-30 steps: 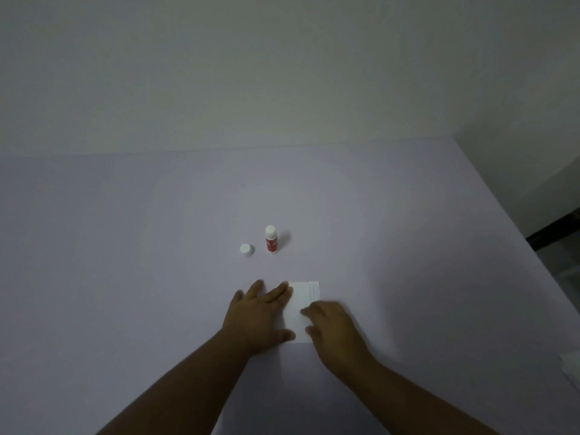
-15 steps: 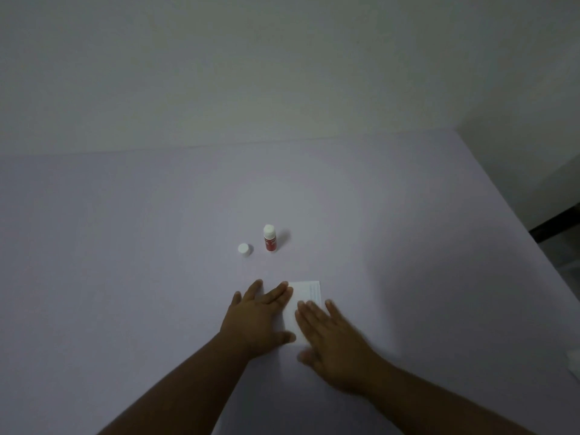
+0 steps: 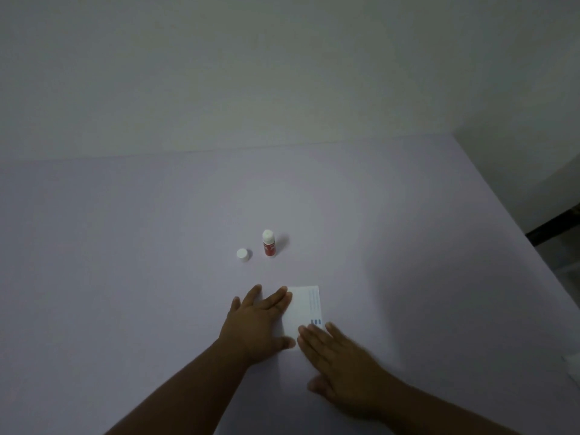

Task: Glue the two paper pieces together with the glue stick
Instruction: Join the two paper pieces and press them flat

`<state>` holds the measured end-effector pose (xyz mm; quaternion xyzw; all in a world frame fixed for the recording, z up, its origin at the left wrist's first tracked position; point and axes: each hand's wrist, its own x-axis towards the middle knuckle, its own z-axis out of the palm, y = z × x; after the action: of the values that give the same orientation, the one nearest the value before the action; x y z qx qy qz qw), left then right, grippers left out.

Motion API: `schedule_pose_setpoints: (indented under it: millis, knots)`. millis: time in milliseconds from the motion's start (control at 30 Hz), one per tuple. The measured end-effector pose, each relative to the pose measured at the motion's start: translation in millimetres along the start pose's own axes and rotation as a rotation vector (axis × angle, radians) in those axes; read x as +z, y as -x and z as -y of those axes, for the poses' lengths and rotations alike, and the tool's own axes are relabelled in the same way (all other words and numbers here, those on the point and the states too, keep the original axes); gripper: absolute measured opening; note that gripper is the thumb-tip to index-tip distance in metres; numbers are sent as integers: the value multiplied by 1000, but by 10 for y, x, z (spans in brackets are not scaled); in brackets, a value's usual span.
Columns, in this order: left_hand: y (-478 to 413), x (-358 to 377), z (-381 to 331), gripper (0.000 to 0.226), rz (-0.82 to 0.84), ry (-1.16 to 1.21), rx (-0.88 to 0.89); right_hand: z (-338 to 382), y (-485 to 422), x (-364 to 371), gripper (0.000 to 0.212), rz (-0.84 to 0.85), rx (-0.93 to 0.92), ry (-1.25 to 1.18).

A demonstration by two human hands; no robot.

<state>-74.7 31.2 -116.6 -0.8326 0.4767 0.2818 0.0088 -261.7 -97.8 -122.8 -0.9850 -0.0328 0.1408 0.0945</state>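
Observation:
A white paper piece [image 3: 303, 307] with faint blue print lies flat on the lilac table [image 3: 125, 246]. My left hand [image 3: 257, 323] rests flat on its left part, fingers spread. My right hand [image 3: 340, 368] lies flat at the paper's near right corner, fingers together and fingertips on its edge. A second paper piece cannot be told apart from the first. Farther back stands the red glue stick [image 3: 269, 243], upright and uncapped, with its white cap [image 3: 242, 254] on the table to its left. Both are apart from my hands.
The table's right edge [image 3: 502, 211] runs diagonally, with a dark floor strip beyond it. A pale wall [image 3: 282, 73] rises behind the table's far edge. A small pale object [image 3: 572, 370] shows at the right frame edge.
My right hand has flattened from a curled pose and slid back toward me along the paper, uncovering more of the sheet. My left hand has stayed pressed on the paper's left part.

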Motion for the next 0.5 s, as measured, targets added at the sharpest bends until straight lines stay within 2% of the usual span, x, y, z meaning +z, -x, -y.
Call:
schedule_pose_setpoints:
  millis: [133,300,500]
  knots:
    - [6,4,-6,90,-5,11,0,-190,-176,-173,60,-39,36,140]
    - [13,14,-6,91,-11,26,-10,-339,-502,-268,65,-56,152,58]
    - [-5,13,0,92,-7,14,-4,-95,20,29,63,-8,-38,47]
